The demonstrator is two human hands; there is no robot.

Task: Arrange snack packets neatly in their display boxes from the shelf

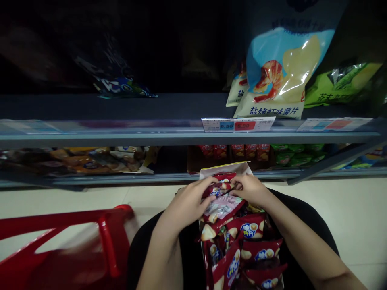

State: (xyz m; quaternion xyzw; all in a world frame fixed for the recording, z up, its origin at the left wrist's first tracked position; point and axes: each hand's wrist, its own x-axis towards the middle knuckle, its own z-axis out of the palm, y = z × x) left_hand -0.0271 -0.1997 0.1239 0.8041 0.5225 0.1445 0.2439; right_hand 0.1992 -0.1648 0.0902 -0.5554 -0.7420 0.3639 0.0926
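A long carton, its white flap (208,172) raised at the far end, rests between my knees. It is filled with several dark red snack packets (252,228) with blue-and-white logos. My left hand (193,200) grips the left end of one red snack packet (218,190) near the flap, thumb below and fingers above. At that packet's other end, my right hand (249,188) has its fingers curled in a pinch. Just under both hands lies another packet with its pale printed back (223,206) upward.
A grey shelf edge (169,139) with price tags (238,125) runs across in front. Above it stands a blue-and-white chip bag (281,72); green bags (341,86) sit to its right. Lower down are boxed red packets (238,151). A red plastic basket (111,241) stands at left on the floor.
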